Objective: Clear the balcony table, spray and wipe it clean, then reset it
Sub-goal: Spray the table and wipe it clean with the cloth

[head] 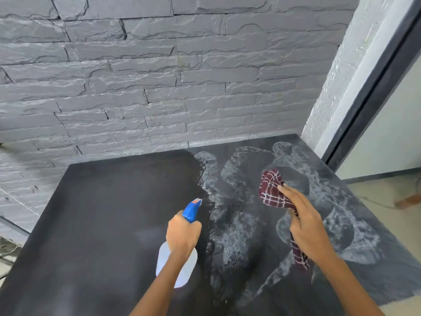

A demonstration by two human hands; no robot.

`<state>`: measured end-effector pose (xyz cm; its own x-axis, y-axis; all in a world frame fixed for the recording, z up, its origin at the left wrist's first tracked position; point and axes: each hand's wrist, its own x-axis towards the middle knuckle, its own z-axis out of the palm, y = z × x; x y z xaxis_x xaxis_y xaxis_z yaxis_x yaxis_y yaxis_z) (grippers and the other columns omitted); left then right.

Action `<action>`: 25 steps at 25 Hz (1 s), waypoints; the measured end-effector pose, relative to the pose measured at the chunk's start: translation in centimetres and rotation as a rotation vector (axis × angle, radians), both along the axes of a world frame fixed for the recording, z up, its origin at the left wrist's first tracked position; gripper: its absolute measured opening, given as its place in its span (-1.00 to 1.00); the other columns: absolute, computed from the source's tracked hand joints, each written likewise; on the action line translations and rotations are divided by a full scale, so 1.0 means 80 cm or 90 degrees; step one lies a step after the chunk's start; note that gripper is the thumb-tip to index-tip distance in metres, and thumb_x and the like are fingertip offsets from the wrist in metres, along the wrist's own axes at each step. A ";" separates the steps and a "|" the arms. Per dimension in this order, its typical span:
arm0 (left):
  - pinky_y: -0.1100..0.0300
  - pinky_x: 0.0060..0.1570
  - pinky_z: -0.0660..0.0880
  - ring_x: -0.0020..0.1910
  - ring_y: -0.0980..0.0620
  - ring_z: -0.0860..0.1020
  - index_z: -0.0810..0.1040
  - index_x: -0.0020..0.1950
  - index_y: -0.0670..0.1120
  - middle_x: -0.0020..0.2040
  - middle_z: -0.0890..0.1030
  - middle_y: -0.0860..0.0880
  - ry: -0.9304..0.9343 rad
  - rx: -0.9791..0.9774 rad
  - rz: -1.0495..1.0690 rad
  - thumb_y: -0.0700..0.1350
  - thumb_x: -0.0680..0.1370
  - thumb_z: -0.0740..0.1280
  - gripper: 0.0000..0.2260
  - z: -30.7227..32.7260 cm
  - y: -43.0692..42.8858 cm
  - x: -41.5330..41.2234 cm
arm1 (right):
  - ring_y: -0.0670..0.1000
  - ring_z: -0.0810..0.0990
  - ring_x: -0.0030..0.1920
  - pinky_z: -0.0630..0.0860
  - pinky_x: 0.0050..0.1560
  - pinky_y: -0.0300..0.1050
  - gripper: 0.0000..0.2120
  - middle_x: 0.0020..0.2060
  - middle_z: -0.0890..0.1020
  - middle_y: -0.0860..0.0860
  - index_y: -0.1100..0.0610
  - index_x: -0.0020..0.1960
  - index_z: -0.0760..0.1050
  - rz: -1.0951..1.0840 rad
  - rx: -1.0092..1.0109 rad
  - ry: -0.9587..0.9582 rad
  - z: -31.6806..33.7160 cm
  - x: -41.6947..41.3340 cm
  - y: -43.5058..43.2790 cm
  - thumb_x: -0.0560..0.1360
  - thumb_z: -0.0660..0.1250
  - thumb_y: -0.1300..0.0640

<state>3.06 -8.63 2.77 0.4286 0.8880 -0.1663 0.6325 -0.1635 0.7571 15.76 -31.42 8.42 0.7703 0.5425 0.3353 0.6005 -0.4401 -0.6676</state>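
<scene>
A dark square balcony table (pixel 102 213) fills the lower view. Its left half looks evenly dark, while the right half shows whitish wet smears and streaks. My left hand (pixel 182 233) grips a spray bottle (pixel 192 209) with a blue trigger head and a translucent white body, held over the table's middle with the nozzle pointing away from me. My right hand (pixel 305 222) holds a maroon checked cloth (pixel 272 190) bunched against the smeared right half, one end of the cloth trailing back under my wrist.
A grey stone-brick wall (pixel 159 76) runs directly behind the table. On the right stand a white textured pillar (pixel 335 83) and a dark door frame (pixel 373 87). Tiled floor (pixel 378 195) shows past the table's right edge.
</scene>
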 end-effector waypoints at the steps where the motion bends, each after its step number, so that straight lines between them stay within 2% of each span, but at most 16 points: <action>1: 0.26 -0.50 0.22 -0.54 0.02 0.29 0.34 -0.37 -0.05 -0.50 0.36 0.03 -0.011 -0.006 0.016 -0.28 0.29 0.21 -0.86 0.000 0.009 0.014 | -0.03 0.47 0.19 0.40 0.17 -0.39 -0.39 0.32 0.37 -0.11 0.07 0.37 0.38 0.002 -0.001 0.005 0.002 0.013 0.004 0.45 0.14 0.57; 3: 0.25 -0.49 0.26 -0.52 0.00 0.34 0.40 -0.32 -0.05 -0.47 0.40 0.02 -0.032 -0.008 0.033 -0.27 0.30 0.22 -0.89 0.003 0.028 0.046 | -0.13 0.38 0.24 0.27 0.10 -0.59 -0.39 0.32 0.36 -0.11 0.07 0.37 0.37 0.004 -0.010 0.021 0.003 0.037 0.013 0.45 0.13 0.57; 6: 0.23 -0.47 0.28 -0.49 0.00 0.39 0.45 -0.25 -0.10 -0.43 0.44 0.01 -0.040 0.003 0.049 -0.25 0.32 0.23 -0.92 0.012 0.059 0.092 | -0.15 0.34 0.27 0.21 0.14 -0.62 -0.40 0.33 0.35 -0.11 0.09 0.38 0.36 0.016 -0.016 0.045 0.005 0.064 0.029 0.46 0.12 0.56; 8: 0.21 -0.44 0.30 -0.47 -0.01 0.41 0.41 -0.29 -0.09 -0.42 0.44 0.01 -0.045 -0.002 0.076 -0.24 0.33 0.24 -0.94 0.019 0.078 0.118 | -0.13 0.30 0.33 0.12 0.20 -0.64 -0.40 0.34 0.35 -0.08 0.08 0.38 0.35 0.022 -0.019 0.053 0.005 0.078 0.041 0.47 0.12 0.56; 10: 0.23 -0.46 0.28 -0.49 0.01 0.39 0.36 -0.33 -0.07 -0.43 0.43 0.00 -0.056 -0.018 0.104 -0.25 0.33 0.24 -0.89 0.021 0.097 0.137 | -0.23 0.31 0.31 0.15 0.21 -0.62 -0.38 0.35 0.35 -0.08 0.04 0.38 0.33 0.033 -0.026 0.060 0.005 0.090 0.055 0.47 0.13 0.56; 12: 0.25 -0.48 0.26 -0.50 0.02 0.38 0.34 -0.35 -0.07 -0.44 0.42 -0.01 -0.050 -0.025 0.120 -0.26 0.32 0.25 -0.87 0.019 0.115 0.151 | -0.38 0.38 0.19 0.28 0.16 -0.53 -0.37 0.36 0.35 -0.10 0.03 0.38 0.33 0.050 -0.037 0.066 0.002 0.101 0.073 0.46 0.14 0.56; 13: 0.26 -0.48 0.26 -0.50 0.02 0.38 0.34 -0.35 -0.07 -0.44 0.42 -0.01 -0.046 -0.025 0.121 -0.26 0.32 0.25 -0.87 0.018 0.120 0.155 | -0.31 0.44 0.18 0.33 0.15 -0.46 -0.37 0.36 0.35 -0.10 0.03 0.38 0.33 0.057 -0.037 0.065 0.001 0.104 0.081 0.46 0.15 0.56; 15: 0.26 -0.48 0.25 -0.51 0.01 0.37 0.33 -0.36 -0.08 -0.46 0.41 -0.01 -0.046 -0.024 0.126 -0.27 0.31 0.25 -0.86 0.012 0.132 0.162 | 0.08 0.56 0.13 0.48 0.14 -0.09 -0.38 0.36 0.36 -0.10 0.04 0.39 0.34 0.059 -0.045 0.072 -0.007 0.115 0.101 0.46 0.16 0.55; 16: 0.27 -0.48 0.24 -0.52 0.02 0.35 0.32 -0.37 -0.08 -0.47 0.39 -0.01 -0.051 -0.023 0.131 -0.27 0.32 0.25 -0.85 0.007 0.138 0.165 | 0.20 0.56 0.08 0.50 0.09 0.05 -0.37 0.36 0.35 -0.11 0.03 0.40 0.34 0.054 -0.057 0.073 -0.011 0.122 0.113 0.46 0.17 0.54; 17: 0.27 -0.48 0.24 -0.53 0.01 0.32 0.32 -0.38 -0.08 -0.49 0.36 0.00 -0.066 -0.023 0.138 -0.28 0.32 0.25 -0.84 0.001 0.145 0.168 | 0.16 0.56 0.06 0.50 0.05 0.07 -0.36 0.36 0.35 -0.12 0.00 0.40 0.33 0.049 -0.068 0.069 -0.017 0.131 0.125 0.46 0.18 0.54; 19: 0.25 -0.47 0.27 -0.51 -0.01 0.30 0.34 -0.37 -0.07 -0.49 0.35 0.01 -0.137 -0.024 0.155 -0.28 0.34 0.26 -0.83 -0.007 0.160 0.170 | -0.07 0.51 0.05 0.50 0.02 -0.05 -0.34 0.39 0.34 -0.10 -0.02 0.41 0.30 0.044 -0.084 0.059 -0.029 0.149 0.151 0.46 0.19 0.53; 20: 0.23 -0.47 0.29 -0.49 -0.01 0.31 0.38 -0.36 -0.05 -0.48 0.36 0.02 -0.187 -0.018 0.159 -0.29 0.35 0.28 -0.82 -0.010 0.167 0.169 | -0.09 0.50 0.07 0.50 0.01 -0.10 -0.34 0.41 0.34 -0.06 -0.01 0.43 0.28 0.046 -0.095 0.055 -0.038 0.157 0.165 0.46 0.19 0.52; 21: 0.23 -0.46 0.32 -0.48 0.02 0.33 0.42 -0.35 0.00 -0.47 0.39 0.05 -0.237 -0.001 0.160 -0.28 0.35 0.29 -0.81 -0.010 0.173 0.168 | -0.05 0.51 0.12 0.52 0.04 -0.13 -0.34 0.42 0.32 -0.03 0.01 0.44 0.27 0.050 -0.109 0.046 -0.048 0.162 0.179 0.46 0.20 0.51; 22: 0.28 -0.44 0.35 -0.48 0.07 0.37 0.45 -0.34 0.05 -0.45 0.43 0.08 -0.282 0.025 0.161 -0.26 0.34 0.29 -0.80 -0.010 0.179 0.168 | 0.01 0.49 0.22 0.50 0.15 -0.11 -0.34 0.44 0.31 0.00 0.04 0.45 0.26 0.056 -0.129 0.028 -0.060 0.167 0.198 0.46 0.20 0.51; 24: 0.41 -0.37 0.38 -0.42 0.14 0.44 0.46 -0.31 0.15 -0.38 0.49 0.13 -0.348 0.077 0.171 -0.21 0.30 0.27 -0.78 -0.012 0.192 0.170 | 0.06 0.31 0.41 0.25 0.43 -0.02 -0.32 0.47 0.24 0.02 0.04 0.48 0.19 0.075 -0.189 -0.028 -0.092 0.169 0.242 0.45 0.20 0.48; 25: 0.42 -0.32 0.40 -0.38 0.15 0.46 0.45 -0.29 0.19 -0.35 0.51 0.14 -0.365 0.093 0.178 -0.20 0.30 0.27 -0.75 -0.015 0.198 0.172 | 0.04 0.21 0.46 0.07 0.48 0.00 -0.30 0.49 0.17 0.00 0.02 0.50 0.13 0.100 -0.232 -0.037 -0.109 0.166 0.264 0.46 0.19 0.45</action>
<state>16.82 7.22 1.60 0.1632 0.9750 0.1506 0.1683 -0.1779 0.9696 29.01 -10.33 -0.29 0.6540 0.7435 0.1394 0.7116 -0.5421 -0.4470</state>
